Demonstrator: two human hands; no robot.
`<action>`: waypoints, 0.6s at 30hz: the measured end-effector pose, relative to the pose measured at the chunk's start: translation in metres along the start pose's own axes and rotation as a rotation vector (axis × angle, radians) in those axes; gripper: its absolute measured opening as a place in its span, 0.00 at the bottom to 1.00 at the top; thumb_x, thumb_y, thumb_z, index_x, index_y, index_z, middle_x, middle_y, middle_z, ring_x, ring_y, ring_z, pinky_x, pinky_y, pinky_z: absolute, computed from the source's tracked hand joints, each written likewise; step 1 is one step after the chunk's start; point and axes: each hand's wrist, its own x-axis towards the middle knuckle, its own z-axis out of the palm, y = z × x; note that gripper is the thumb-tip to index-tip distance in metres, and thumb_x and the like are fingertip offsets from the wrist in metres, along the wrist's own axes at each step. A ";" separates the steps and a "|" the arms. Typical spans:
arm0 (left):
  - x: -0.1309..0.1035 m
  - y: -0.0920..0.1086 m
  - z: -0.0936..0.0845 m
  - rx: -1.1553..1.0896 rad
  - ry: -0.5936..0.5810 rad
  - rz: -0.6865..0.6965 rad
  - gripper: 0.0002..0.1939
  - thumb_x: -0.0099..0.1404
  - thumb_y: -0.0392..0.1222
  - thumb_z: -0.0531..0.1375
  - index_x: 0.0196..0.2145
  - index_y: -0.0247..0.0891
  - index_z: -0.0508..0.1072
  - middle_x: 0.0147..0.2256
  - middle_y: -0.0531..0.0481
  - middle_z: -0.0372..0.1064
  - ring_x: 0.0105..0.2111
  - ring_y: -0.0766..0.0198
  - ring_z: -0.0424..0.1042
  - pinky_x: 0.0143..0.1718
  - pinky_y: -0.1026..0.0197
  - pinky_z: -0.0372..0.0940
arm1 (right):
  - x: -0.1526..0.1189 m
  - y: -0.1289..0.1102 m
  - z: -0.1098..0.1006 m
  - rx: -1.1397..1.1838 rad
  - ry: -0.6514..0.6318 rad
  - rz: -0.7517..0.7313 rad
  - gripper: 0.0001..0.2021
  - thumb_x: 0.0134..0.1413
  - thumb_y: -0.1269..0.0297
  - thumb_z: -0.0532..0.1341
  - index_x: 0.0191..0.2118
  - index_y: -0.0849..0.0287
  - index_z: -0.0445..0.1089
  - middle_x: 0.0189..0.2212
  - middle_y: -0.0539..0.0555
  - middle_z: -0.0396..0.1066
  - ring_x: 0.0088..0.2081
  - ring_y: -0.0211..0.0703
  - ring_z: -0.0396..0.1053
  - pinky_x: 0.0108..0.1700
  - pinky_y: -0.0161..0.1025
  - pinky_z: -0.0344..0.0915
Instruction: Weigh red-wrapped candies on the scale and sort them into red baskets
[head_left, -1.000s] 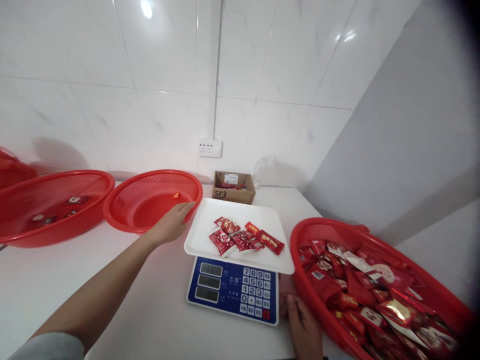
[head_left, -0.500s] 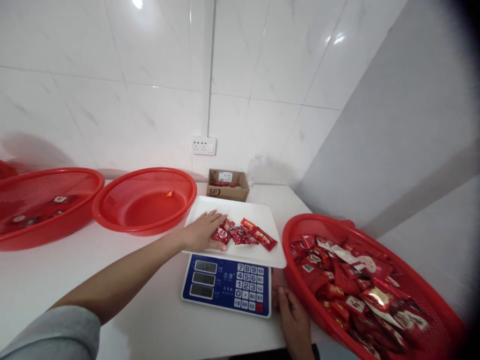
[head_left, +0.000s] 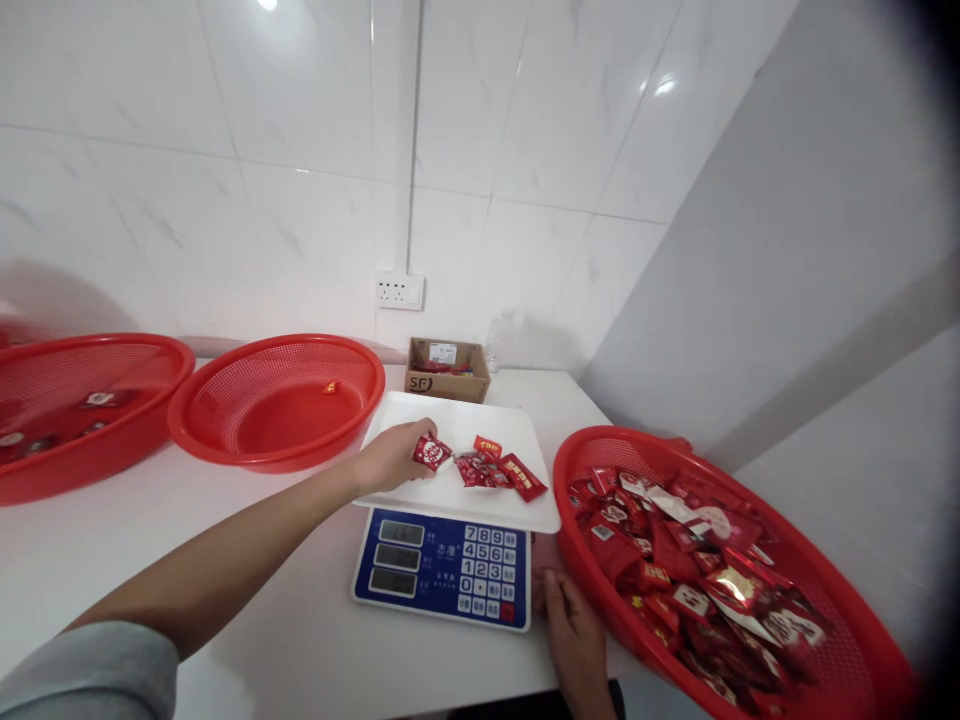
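The left hand [head_left: 397, 457], fingers curled closed, grips a red candy packet [head_left: 431, 453] over the white tray [head_left: 457, 415].

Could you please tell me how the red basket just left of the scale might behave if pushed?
The basket looks light for its size, with thin, perforated walls. Its broad, low shape suggests sliding rather than tipping. The small packet inside may shift, as it seems to lie loose.

White marble-look tiles [head_left: 315, 110] are rising behind a white worktop [head_left: 285, 590], a socket panel [head_left: 400, 291] sitting above its back edge.
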 end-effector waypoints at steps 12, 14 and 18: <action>-0.012 -0.048 -0.079 0.408 0.517 -0.303 0.24 0.57 0.43 0.57 0.52 0.40 0.59 0.45 0.42 0.66 0.41 0.49 0.68 0.32 0.57 0.63 | 0.001 0.002 0.000 -0.016 0.000 -0.037 0.29 0.44 0.35 0.52 0.22 0.60 0.68 0.19 0.53 0.68 0.24 0.43 0.65 0.27 0.35 0.63; -0.010 -0.051 -0.076 0.522 0.515 -0.248 0.27 0.58 0.42 0.56 0.55 0.39 0.57 0.52 0.38 0.59 0.49 0.44 0.62 0.40 0.51 0.63 | 0.000 -0.001 0.000 -0.003 0.009 -0.047 0.29 0.44 0.35 0.53 0.21 0.59 0.67 0.18 0.52 0.67 0.23 0.42 0.65 0.26 0.35 0.63; -0.001 -0.034 -0.043 0.476 0.347 0.014 0.25 0.61 0.47 0.55 0.55 0.37 0.58 0.58 0.38 0.50 0.58 0.45 0.51 0.55 0.46 0.52 | 0.000 -0.003 0.000 0.008 -0.006 -0.052 0.28 0.44 0.35 0.52 0.21 0.59 0.67 0.17 0.52 0.66 0.22 0.42 0.64 0.26 0.35 0.62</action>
